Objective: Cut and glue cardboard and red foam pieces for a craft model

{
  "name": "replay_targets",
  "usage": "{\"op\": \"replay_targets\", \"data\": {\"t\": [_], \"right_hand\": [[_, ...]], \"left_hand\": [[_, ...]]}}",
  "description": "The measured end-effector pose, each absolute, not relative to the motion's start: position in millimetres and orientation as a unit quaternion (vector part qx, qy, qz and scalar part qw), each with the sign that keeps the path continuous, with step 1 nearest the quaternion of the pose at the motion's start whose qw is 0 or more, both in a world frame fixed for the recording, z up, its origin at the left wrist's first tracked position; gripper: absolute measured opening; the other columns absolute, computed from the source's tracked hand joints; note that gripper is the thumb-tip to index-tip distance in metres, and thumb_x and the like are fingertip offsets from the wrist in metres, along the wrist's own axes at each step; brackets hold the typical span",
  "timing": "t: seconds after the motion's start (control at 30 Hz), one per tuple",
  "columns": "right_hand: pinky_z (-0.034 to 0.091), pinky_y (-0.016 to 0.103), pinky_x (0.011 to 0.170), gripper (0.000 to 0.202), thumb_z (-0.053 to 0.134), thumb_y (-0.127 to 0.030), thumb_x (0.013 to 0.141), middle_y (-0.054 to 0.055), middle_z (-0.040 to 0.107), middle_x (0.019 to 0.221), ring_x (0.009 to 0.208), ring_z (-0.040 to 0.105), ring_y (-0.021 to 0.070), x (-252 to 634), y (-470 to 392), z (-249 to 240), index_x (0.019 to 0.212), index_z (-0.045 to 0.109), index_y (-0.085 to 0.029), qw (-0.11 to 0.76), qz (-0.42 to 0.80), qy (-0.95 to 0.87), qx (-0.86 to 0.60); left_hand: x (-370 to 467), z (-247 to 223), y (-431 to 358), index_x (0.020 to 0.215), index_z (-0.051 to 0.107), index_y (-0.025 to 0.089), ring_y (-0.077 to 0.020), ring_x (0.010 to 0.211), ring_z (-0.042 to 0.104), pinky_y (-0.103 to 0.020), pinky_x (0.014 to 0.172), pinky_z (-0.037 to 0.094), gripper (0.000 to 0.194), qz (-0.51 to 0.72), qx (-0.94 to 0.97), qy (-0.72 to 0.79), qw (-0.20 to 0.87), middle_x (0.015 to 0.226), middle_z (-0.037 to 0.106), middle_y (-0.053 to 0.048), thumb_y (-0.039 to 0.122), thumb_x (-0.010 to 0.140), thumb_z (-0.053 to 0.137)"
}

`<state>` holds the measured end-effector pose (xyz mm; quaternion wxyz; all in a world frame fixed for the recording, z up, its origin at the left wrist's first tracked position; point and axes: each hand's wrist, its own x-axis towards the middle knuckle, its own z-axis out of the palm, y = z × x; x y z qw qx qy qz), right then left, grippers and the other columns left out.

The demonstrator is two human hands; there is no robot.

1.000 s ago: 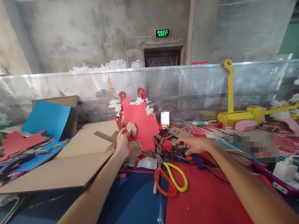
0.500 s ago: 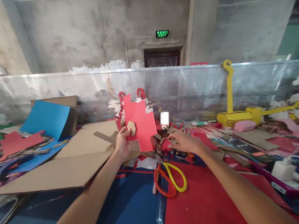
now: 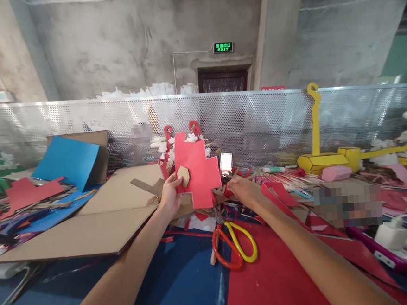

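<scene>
My left hand (image 3: 171, 196) is closed on a red cardstock cutout (image 3: 199, 171) with stepped edges, held upright. Against its front, the same hand pinches a small tan cardboard hexagon (image 3: 183, 176) at the left side. To the right of the cutout, my right hand (image 3: 243, 190) reaches into a heap of cardboard scraps (image 3: 223, 195), its fingers curled together. What they hold, if anything, is hidden. Below the hands lie scissors (image 3: 235, 248) with one orange-red and one yellow handle, partly over a red sheet (image 3: 268, 278).
A folded cardboard sheet (image 3: 73, 231) and a blue sheet (image 3: 66, 159) are on the left. A perforated metal barrier (image 3: 243, 122) runs behind the table. At the right stand a yellow hooked model (image 3: 324, 160) and a white plug (image 3: 390, 234) on a purple power strip (image 3: 362, 234).
My right hand's fingers have gone from spread to curled together at the scraps. The red cutout has shifted slightly right and down in view, still in my left hand with the hexagon.
</scene>
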<state>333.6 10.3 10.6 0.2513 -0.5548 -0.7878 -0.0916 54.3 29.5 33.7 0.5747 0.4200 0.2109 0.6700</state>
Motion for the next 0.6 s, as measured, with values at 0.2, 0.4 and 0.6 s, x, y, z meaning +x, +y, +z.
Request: {"op": "replay_targets", "data": {"t": [0.2, 0.4, 0.6], "right_hand": [[0.045, 0.037, 0.096, 0.03, 0.045, -0.024, 0.104, 0.012, 0.073, 0.104, 0.103, 0.063, 0.0275, 357, 17, 24, 0.098, 0.074, -0.018, 0.291, -0.154, -0.767, -0.551], [0.041, 0.044, 0.106, 0.037, 0.038, -0.027, 0.105, 0.017, 0.069, 0.121, 0.115, 0.058, 0.031, 394, 11, 34, 0.112, 0.073, -0.017, 0.391, -0.205, -0.696, -0.567], [0.043, 0.046, 0.106, 0.028, 0.053, -0.016, 0.092, 0.021, 0.072, 0.118, 0.114, 0.064, 0.0352, 411, 11, 33, 0.106, 0.077, -0.011, 0.348, -0.124, -0.702, -0.609]], "left_hand": [[53, 34, 33, 0.089, 0.066, 0.018, -0.0124, 0.064, 0.068, -0.022, 0.065, 0.056, 0.02, 0.676, 0.41, 0.209, 0.575, 0.08, 0.074, 0.0, 0.011, 0.074, 0.077], [52, 37, 26, 0.094, 0.07, 0.016, -0.0128, 0.066, 0.07, -0.023, 0.064, 0.058, 0.019, 0.657, 0.425, 0.19, 0.593, 0.085, 0.076, -0.002, 0.01, 0.078, 0.075], [53, 40, 13, 0.101, 0.075, 0.016, -0.0155, 0.067, 0.072, -0.023, 0.061, 0.057, 0.024, 0.539, 0.501, 0.168, 0.656, 0.091, 0.078, -0.007, 0.012, 0.078, 0.078]]}}
